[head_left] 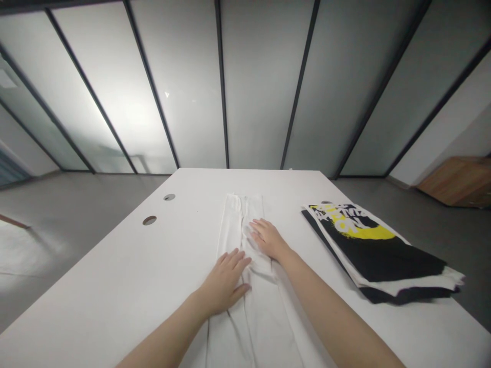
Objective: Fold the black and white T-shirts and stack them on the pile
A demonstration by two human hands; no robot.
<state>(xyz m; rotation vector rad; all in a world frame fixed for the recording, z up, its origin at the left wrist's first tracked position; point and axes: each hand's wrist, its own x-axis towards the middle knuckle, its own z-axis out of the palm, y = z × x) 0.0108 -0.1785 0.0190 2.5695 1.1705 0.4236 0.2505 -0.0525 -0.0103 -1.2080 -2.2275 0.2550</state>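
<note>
A white cloth garment (264, 312) lies lengthwise down the middle of the white table, its sides folded inward so that the edges meet near a centre line. My left hand (227, 280) rests on its left part, palm down with the fingers stretched out. Farther up, my right hand (268, 238) lies flat on the right part, fingers spread. Neither hand grips anything. Small wrinkles show in the cloth around both hands. Which kind of garment it is, I cannot tell.
To the right, a stack of folded black and white garments (387, 255) sits near the edge of the white table (115, 286). Round holes (149, 220) pierce the tabletop at left. Behind stands a frosted glass partition (257, 87); a wooden box-like piece (456, 181) is at far right.
</note>
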